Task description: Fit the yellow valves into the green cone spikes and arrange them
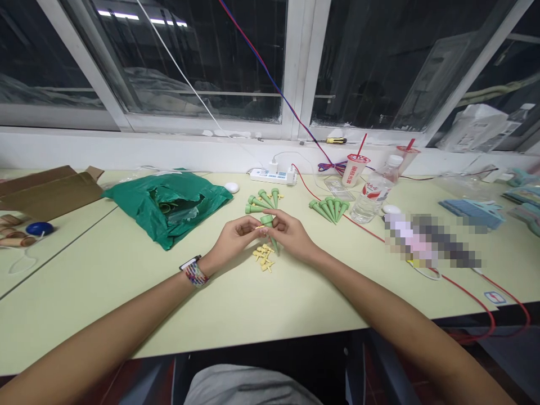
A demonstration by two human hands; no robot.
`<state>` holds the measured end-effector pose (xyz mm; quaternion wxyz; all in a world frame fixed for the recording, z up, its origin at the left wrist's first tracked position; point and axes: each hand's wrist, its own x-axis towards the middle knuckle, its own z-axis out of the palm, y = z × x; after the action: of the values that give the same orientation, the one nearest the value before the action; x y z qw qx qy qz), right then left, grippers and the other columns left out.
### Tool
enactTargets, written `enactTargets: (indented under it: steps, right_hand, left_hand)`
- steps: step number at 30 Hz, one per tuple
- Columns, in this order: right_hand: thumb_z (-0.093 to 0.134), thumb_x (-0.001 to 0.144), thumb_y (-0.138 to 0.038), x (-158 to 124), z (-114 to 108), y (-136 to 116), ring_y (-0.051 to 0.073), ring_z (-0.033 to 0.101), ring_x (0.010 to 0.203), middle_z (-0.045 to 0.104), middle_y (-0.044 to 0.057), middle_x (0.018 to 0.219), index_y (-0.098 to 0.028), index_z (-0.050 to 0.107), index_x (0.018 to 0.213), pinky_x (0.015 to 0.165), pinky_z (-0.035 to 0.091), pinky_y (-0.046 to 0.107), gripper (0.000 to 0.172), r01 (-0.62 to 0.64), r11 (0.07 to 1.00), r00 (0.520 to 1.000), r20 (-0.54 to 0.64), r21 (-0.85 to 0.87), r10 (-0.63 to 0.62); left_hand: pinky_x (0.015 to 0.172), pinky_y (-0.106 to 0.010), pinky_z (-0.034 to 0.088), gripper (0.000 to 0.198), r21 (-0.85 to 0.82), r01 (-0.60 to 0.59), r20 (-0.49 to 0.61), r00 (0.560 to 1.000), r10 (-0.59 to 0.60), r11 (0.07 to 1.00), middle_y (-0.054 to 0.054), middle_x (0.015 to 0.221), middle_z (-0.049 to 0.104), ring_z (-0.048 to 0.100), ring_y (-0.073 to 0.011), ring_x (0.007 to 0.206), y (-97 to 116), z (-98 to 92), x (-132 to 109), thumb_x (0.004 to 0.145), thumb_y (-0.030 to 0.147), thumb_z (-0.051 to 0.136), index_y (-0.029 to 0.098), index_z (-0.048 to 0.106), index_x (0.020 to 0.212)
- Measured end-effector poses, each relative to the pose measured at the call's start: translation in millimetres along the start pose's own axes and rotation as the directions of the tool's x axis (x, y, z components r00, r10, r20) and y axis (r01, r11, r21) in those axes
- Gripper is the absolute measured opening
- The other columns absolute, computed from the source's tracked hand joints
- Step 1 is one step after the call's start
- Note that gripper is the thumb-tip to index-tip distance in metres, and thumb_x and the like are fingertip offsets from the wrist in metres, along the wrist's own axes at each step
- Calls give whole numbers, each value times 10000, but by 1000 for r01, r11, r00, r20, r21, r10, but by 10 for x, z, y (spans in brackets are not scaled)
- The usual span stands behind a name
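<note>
My right hand [292, 237] is closed around a green plastic watering spike [266, 220], its wide cap up and its tip slanting down. My left hand [236, 239] meets it from the other side, fingertips pinching a small yellow valve [260, 226] against the spike's side. Below both hands lies a loose pile of yellow valves [264, 260]. Just beyond the hands, several green spikes [265, 197] lie fanned out, some with yellow pieces showing. Another bunch of green spikes [331, 208] rests to the right.
A torn green plastic bag [143, 197] lies left, near a cardboard box [50, 191] and a blue ball [39, 228]. Behind stands a power strip [273, 176]. To the right are a water bottle [374, 191], a drink cup [355, 169] and a red cable [371, 232].
</note>
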<state>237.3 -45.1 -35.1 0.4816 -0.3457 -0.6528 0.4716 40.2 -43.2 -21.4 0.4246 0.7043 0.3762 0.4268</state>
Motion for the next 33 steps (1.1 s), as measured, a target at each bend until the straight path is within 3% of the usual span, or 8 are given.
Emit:
enactTargets:
  steps: [4, 9, 13, 16, 20, 23, 26, 33]
  right_hand:
    - [726, 885, -365, 23, -67, -59, 132, 561, 659, 469, -55, 757, -260, 694, 1227, 677, 516, 295, 359, 23, 999, 1000, 16, -47, -23]
    - [722, 881, -398, 39, -89, -94, 149, 593, 653, 510, -53, 729, -247, 685, 1203, 661, 518, 297, 358, 2, 1000, 1000, 30, -22, -1]
    - [691, 896, -396, 75, -129, -127, 145, 585, 667, 516, -43, 755, -237, 686, 1203, 647, 504, 281, 346, 72, 989, 997, 18, -126, -70]
    - [633, 922, -436, 124, -382, -184, 141, 583, 653, 545, -15, 841, -216, 657, 1264, 588, 487, 273, 408, 117, 962, 984, -104, -245, -146]
    - [669, 887, -443, 119, -963, -231, 167, 600, 652, 602, -11, 796, -184, 635, 1323, 664, 494, 300, 508, -28, 853, 886, -409, -521, -221]
    - [688, 884, -373, 60, -1303, -194, 212, 647, 771, 677, 20, 827, -183, 621, 1355, 747, 477, 314, 512, -229, 635, 862, -457, -738, -219]
    - [668, 918, -360, 27, -1445, -109, 254, 678, 883, 733, 63, 900, -192, 636, 1335, 739, 452, 311, 451, -376, 442, 874, -470, -814, -122]
    - [634, 967, -364, 56, -1448, 51, 277, 693, 980, 759, 125, 1100, -198, 634, 1323, 731, 432, 306, 393, -417, 290, 901, -435, -861, 4]
  left_hand:
    - [756, -321, 602, 345, 54, -26, -43, 999, 28, 998, -78, 897, 786, 738, -217, 826, 46, 20, -22, 892, 519, 772, 177, 750, 927]
    - [826, -344, 593, 373, 168, -83, -114, 988, 103, 982, -82, 941, 793, 725, -229, 881, 131, 55, -43, 890, 554, 757, 182, 772, 921]
    - [834, -383, 616, 370, -47, 14, -82, 996, -17, 999, -91, 903, 797, 753, -250, 875, 84, 33, -19, 841, 538, 805, 177, 769, 911]
    - [870, -419, 624, 356, -177, 66, -112, 990, -87, 982, -85, 847, 786, 759, -243, 839, 24, -54, 24, 819, 511, 828, 172, 753, 899]
    - [886, -409, 606, 343, 43, 11, -221, 975, -1, 999, -99, 948, 796, 743, -252, 921, 15, -135, 75, 835, 505, 816, 179, 767, 929]
    - [883, -381, 585, 305, 200, -46, -59, 997, 59, 979, -95, 1011, 786, 724, -246, 958, 19, -88, 75, 889, 497, 762, 195, 786, 925]
    - [843, -347, 576, 287, 287, -114, 175, 982, 65, 951, -86, 1004, 760, 710, -223, 936, 11, -18, 45, 949, 475, 696, 207, 799, 944]
    - [881, -353, 558, 247, 380, -207, 307, 947, 88, 901, -80, 1035, 752, 681, -229, 1007, 2, -1, 2, 987, 431, 657, 249, 821, 1009]
